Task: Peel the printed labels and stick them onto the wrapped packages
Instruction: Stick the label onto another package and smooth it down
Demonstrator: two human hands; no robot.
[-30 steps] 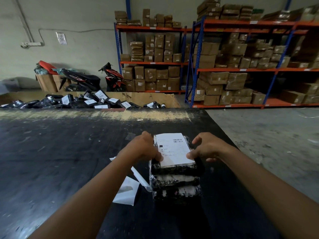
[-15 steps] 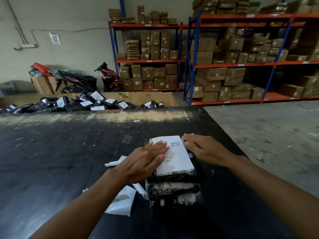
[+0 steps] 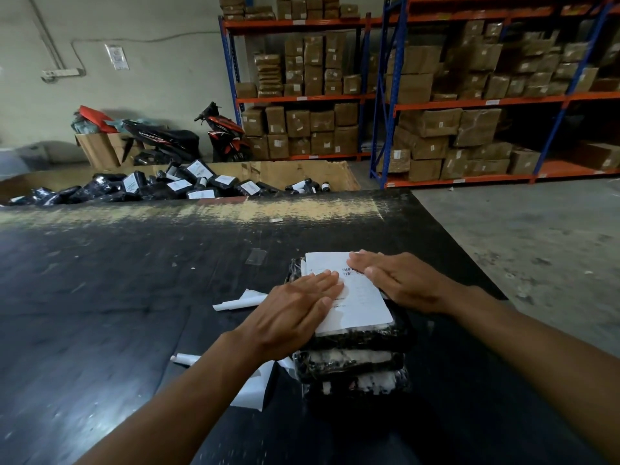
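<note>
A second ago both hands were curled at the side edges of the label (image 3: 364,305). The left hand (image 3: 295,313) flattened first and now lies palm-down over the label's left part. The right hand (image 3: 402,283) then opened too and has slid from the package's (image 3: 365,341) right edge onto the label's upper right, its fingers straight.

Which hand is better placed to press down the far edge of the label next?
Right, probably. The right hand lies flat with its fingertips at the far edge of the label, while the left hand presses its near left side, farther from that edge.
</note>
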